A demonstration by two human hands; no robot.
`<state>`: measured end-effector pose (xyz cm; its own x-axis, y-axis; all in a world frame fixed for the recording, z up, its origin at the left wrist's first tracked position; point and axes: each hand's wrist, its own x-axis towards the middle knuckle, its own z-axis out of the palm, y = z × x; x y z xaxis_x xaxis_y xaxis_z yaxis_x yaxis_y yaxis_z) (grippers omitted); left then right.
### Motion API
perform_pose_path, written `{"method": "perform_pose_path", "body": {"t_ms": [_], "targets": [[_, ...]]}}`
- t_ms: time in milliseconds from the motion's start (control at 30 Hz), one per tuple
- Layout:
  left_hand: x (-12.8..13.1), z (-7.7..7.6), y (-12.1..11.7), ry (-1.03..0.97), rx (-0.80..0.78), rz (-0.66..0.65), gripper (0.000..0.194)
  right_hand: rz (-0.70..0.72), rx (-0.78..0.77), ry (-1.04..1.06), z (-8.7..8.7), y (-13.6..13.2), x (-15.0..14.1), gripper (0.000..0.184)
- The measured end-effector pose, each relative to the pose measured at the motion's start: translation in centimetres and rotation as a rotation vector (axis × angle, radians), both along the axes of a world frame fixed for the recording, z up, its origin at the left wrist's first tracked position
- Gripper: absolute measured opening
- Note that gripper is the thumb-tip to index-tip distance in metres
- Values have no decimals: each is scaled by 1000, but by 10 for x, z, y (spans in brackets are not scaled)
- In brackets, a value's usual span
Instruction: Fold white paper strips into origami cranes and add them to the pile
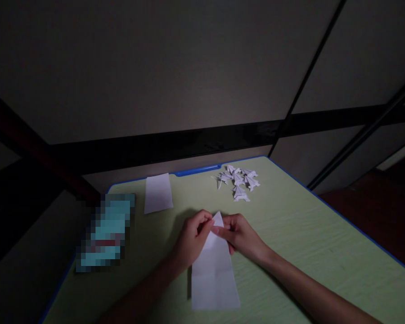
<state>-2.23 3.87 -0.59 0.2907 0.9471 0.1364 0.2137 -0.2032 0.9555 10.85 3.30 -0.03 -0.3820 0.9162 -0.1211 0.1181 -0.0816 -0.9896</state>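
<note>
A white sheet of paper (214,279) lies lengthwise before me, its far end folded to a point and faint creases across its body. My left hand (194,236) pinches the left side of the pointed end between thumb and fingers. From the other side, my right hand (240,236) grips the same end, its thumb on top and fingers partly hidden beneath. Both thumbs nearly meet just below the tip. Beyond my hands, to the right, sits a cluster of several small folded paper figures (238,179).
A stack or sheet of white paper (158,193) lies at the back left of the pale green table (310,238). On the left edge is a blurred-out teal object (108,229). A blue tray slot (199,171) runs along the back edge, close to a panelled wall (155,81).
</note>
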Motion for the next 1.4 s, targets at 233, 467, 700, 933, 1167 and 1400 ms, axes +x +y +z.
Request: {"method": "perform_pose_path", "body": {"t_ms": [233, 467, 700, 933, 1167, 1400], "targets": [[-1, -2, 2, -59, -95, 19, 19, -57, 13, 65, -3, 1, 2, 32], [0, -1, 1, -88, -151, -113, 18, -151, 41, 96, 0, -1, 0, 34], [-2, 4, 0, -65, -146, -127, 17, -328, 86, 125, 7, 4, 11, 34], [-2, 3, 0, -55, -220, -155, 15, -477, 125, 117, 5, 12, 31, 31], [-5, 1, 2, -121, -242, -93, 16, -524, 122, 153, 4, 15, 30, 30], [0, 5, 0, -172, -218, -56, 13, -388, 125, 144, 3, 4, 11, 30]]}}
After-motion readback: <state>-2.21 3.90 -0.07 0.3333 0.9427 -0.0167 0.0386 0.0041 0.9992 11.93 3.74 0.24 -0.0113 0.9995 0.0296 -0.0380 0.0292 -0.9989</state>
